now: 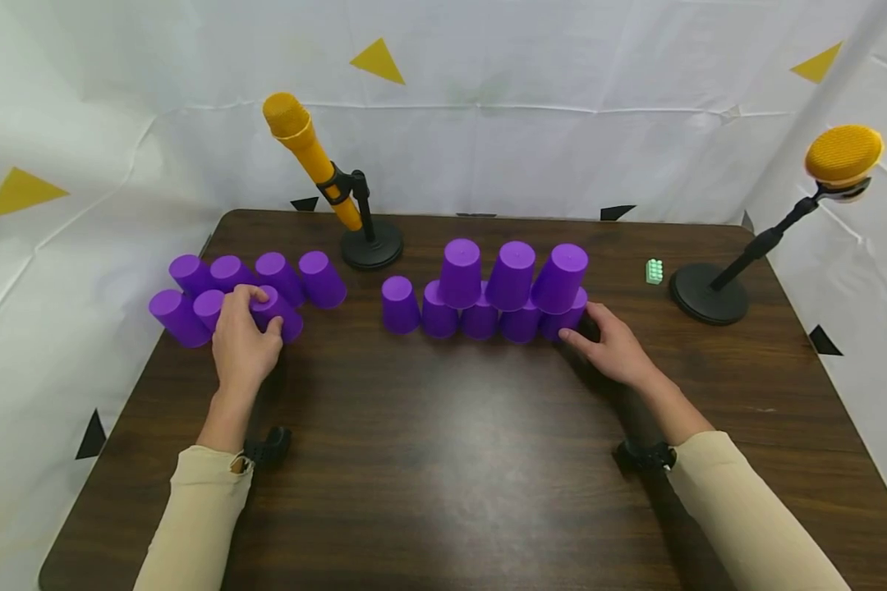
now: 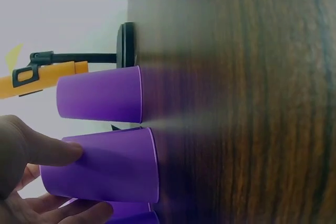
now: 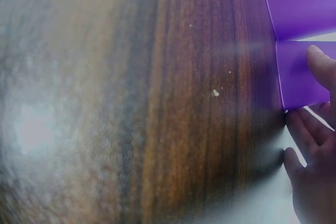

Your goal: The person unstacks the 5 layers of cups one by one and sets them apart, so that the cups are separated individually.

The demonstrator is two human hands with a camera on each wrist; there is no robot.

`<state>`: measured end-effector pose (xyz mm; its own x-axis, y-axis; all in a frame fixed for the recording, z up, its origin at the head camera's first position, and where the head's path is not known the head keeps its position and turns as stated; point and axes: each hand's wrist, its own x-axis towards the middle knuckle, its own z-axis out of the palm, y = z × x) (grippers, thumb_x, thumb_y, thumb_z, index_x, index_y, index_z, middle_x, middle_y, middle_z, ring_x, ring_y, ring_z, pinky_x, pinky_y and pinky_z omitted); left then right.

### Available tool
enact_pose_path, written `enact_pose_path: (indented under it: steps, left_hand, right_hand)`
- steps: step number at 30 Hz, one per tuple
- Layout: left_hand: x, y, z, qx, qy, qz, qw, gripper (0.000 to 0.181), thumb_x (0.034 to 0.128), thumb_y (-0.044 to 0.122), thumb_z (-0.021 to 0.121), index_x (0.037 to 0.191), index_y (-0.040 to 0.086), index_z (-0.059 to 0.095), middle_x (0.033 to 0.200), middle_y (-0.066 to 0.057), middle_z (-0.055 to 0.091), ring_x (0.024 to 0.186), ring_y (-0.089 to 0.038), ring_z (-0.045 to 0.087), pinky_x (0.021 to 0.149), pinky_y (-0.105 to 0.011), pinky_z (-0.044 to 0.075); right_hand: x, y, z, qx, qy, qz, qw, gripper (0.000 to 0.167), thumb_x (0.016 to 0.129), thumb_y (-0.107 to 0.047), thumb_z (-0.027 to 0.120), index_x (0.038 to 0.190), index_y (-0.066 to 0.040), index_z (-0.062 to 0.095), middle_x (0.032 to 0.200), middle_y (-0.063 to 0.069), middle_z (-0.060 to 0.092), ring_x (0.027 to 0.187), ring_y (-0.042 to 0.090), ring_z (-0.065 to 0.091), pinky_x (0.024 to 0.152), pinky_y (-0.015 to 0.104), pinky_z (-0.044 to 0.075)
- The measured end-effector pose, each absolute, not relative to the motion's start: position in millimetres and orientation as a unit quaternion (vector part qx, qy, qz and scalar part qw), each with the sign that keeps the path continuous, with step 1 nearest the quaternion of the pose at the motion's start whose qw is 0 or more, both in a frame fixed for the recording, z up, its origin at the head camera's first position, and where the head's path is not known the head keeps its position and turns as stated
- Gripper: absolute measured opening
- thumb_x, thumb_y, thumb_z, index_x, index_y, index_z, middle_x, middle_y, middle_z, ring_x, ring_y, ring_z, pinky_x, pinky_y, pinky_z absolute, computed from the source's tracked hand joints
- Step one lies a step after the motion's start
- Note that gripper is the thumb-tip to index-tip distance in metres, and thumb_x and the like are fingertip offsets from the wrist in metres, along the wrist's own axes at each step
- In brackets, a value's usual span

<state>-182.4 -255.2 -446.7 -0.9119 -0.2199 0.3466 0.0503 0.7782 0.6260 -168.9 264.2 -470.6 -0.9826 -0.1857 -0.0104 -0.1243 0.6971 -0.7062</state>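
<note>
Nearest, reaching in from left and right: beige sleeves (image 1: pixel 203 513), with a black wristband (image 1: pixel 268 446) by each cuff, over a dark wooden table (image 1: pixel 451 492). Farther in, clasping the rightmost bottom cup (image 1: pixel 565 320) with the right hand (image 1: pixel 613 349), thumb on its near face and fingers along its right side. At left, gripping a purple cup (image 1: pixel 288 316) between thumb and fingers of the left hand (image 1: pixel 242 345), at the right end of a near row of three, with four upturned cups (image 1: pixel 324 281) beyond. Between the hands, five upturned in a row, with three upper cups (image 1: pixel 511 277) stacked across the right four. Beyond, at right, a round yellow microphone (image 1: pixel 844 154) and a mint-green brick (image 1: pixel 654 272); at far left, a stick microphone (image 1: pixel 310 160). Farthest, a white sheet (image 1: pixel 473 160).
</note>
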Motion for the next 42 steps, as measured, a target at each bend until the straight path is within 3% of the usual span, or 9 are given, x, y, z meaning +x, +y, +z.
enact_pose_path:
  steps: [8,16,20,28,35,42]
  left_hand:
    - [-173,-256,-426,0.035,-0.902,-0.333,0.273,0.031,0.0803,-0.002,0.073,0.106,0.003,0.057,0.112,-0.017,0.058,0.101,-0.036,0.053,0.082,-0.050,0.041]
    - [-168,-219,-385,-0.021,-0.868,-0.360,0.340,0.024,0.0830,0.004,0.073,0.103,0.002,0.059,0.128,-0.009,0.058,0.115,-0.024,0.054,0.085,-0.045,0.050]
    - [-171,-175,-379,-0.097,-0.846,-0.417,0.319,0.026,0.0834,0.005,0.074,0.106,0.003,0.060,0.128,-0.005,0.058,0.117,-0.019,0.054,0.087,-0.046,0.053]
    - [-182,-86,-399,-0.232,-0.823,-0.463,0.234,0.052,0.0850,0.008,0.075,0.132,0.011,0.053,0.132,-0.007,0.052,0.119,-0.019,0.050,0.089,-0.043,0.051]
    - [-196,-54,-412,-0.255,-0.809,-0.476,0.234,0.055,0.0860,0.012,0.075,0.135,0.012,0.051,0.137,-0.007,0.048,0.128,-0.018,0.045,0.101,-0.037,0.041]
    - [-201,-43,-415,-0.249,-0.811,-0.481,0.219,0.047,0.0885,0.013,0.072,0.131,0.016,0.054,0.135,-0.006,0.049,0.119,-0.019,0.054,0.095,-0.036,0.047]
  right_hand:
    - [-171,263,-469,-0.088,0.920,-0.380,0.038,0.062,0.095,-0.032,0.066,0.143,0.000,0.043,0.139,0.026,0.047,0.133,0.042,0.040,0.109,0.059,0.026]
    - [-171,265,-469,-0.087,0.920,-0.379,0.038,0.063,0.095,-0.032,0.066,0.143,0.000,0.042,0.140,0.026,0.047,0.134,0.043,0.039,0.109,0.060,0.026]
    - [-171,265,-470,-0.084,0.920,-0.380,0.040,0.063,0.094,-0.033,0.066,0.143,0.000,0.043,0.140,0.025,0.047,0.134,0.042,0.039,0.110,0.060,0.026]
    - [-171,265,-470,-0.085,0.921,-0.379,0.034,0.062,0.094,-0.031,0.067,0.142,0.001,0.043,0.139,0.027,0.047,0.133,0.043,0.040,0.109,0.060,0.026]
    - [-171,264,-472,-0.086,0.921,-0.377,0.037,0.062,0.095,-0.031,0.066,0.142,0.001,0.043,0.138,0.027,0.048,0.133,0.043,0.040,0.109,0.060,0.026]
    - [-171,265,-472,-0.084,0.924,-0.372,0.038,0.062,0.095,-0.031,0.066,0.143,0.002,0.043,0.139,0.027,0.047,0.134,0.043,0.039,0.110,0.060,0.025]
